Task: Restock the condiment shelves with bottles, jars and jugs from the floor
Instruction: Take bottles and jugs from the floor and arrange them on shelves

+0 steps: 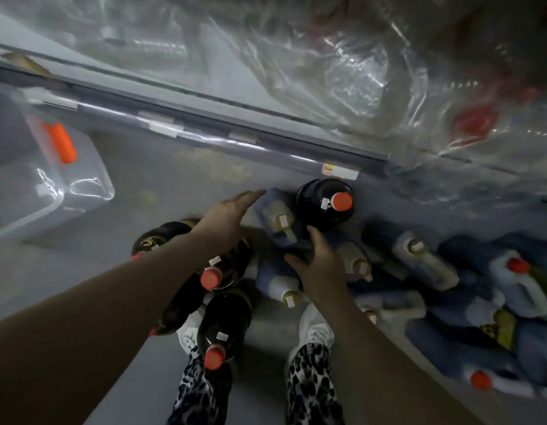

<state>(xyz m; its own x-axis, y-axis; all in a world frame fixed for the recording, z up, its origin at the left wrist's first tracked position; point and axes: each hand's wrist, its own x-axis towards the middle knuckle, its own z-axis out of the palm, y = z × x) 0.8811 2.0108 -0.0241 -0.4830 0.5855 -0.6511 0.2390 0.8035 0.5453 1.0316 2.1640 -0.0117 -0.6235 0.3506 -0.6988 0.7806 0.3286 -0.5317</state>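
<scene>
On the grey floor stands a blue jug [273, 210] with a pale yellowish cap, and a dark round bottle [324, 204] with an orange cap stands just to its right. My left hand [227, 217] is flat with straight fingers, right at the jug's left side. My right hand [319, 265] has its thumb and fingers spread over the jug's near, dark part; the blur hides whether it touches. Several dark bottles [226, 265] with orange caps stand under my left forearm. More blue jugs [425, 262] lie crowded at the right.
A grey shelf edge [235, 139] with price tags runs diagonally above the bottles. A clear jug [60, 148] with an orange handle sits at the left. Clear plastic-wrapped packs [358, 72] fill the upper right. My white shoes [315, 329] stand among the bottles.
</scene>
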